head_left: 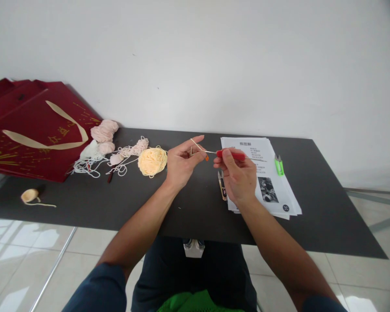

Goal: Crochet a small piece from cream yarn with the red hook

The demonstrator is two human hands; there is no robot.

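My right hand [236,173] is closed round the red handle of a crochet hook [231,154], whose thin metal tip points left toward my left hand [181,162]. The left hand pinches a strand of pale yellow yarn [195,145] looped over its raised forefinger, with a small orange bit [207,158] hanging just below the hook's tip. Both hands hover above the dark table [188,203]. A ball of pale yellow yarn [152,161] lies just left of the left hand.
A stack of printed sheets [266,182] lies under my right hand, with green snips [279,165] on it and a small tool [221,185] at its left edge. Pink yarn pieces [104,134], white yarn [90,157], a small yellow scrap [30,195] and red gift bags [32,130] sit at left.
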